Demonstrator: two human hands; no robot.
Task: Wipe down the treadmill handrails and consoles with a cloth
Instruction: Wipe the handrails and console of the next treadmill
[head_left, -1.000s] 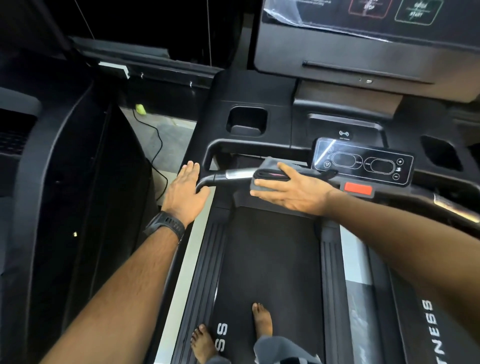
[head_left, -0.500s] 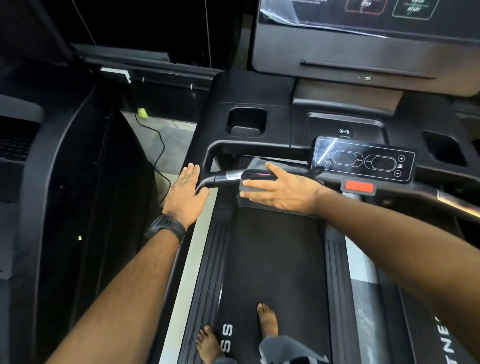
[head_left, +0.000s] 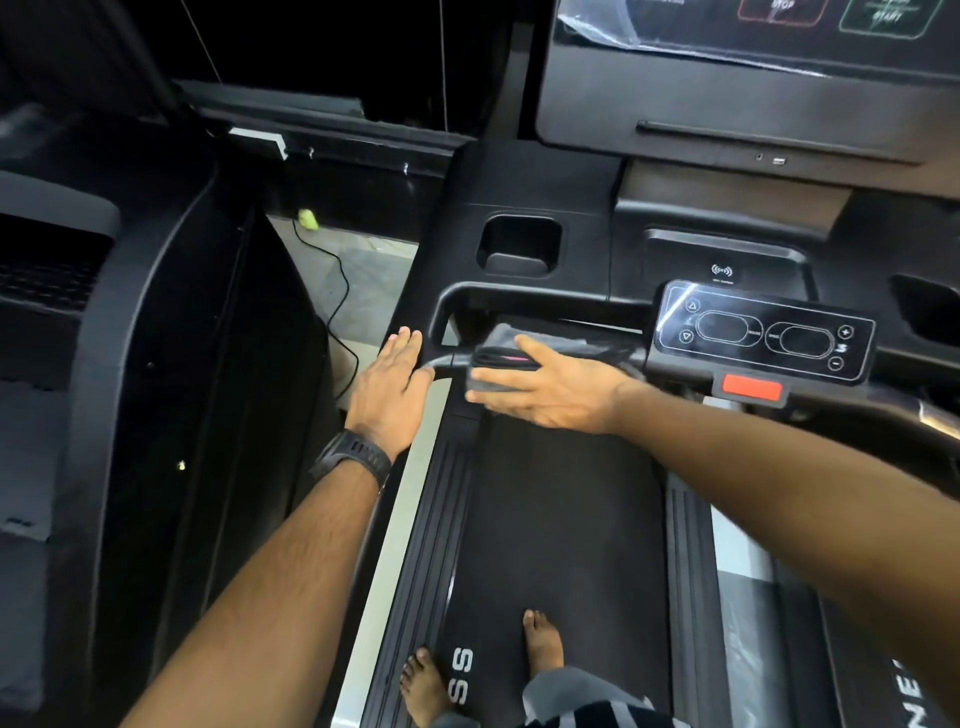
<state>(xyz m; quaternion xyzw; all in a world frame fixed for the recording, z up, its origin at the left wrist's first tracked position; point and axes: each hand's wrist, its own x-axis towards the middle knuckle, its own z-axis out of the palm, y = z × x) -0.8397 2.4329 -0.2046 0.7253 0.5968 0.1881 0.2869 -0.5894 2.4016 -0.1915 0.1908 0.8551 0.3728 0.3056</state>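
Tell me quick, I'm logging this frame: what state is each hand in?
Left hand: open, flat, holding nothing.
Right hand: open, straight fingers pressing the cloth onto the handrail.

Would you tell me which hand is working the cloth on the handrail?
The right hand: its fingers lie on the grey cloth over the handrail. The left hand, wearing the watch, rests flat, holding nothing.

Two hands (head_left: 387, 395), one cloth (head_left: 501, 338), one watch (head_left: 353, 457), two bare feet (head_left: 543, 644), two cup recesses (head_left: 519, 244) (right one cropped).
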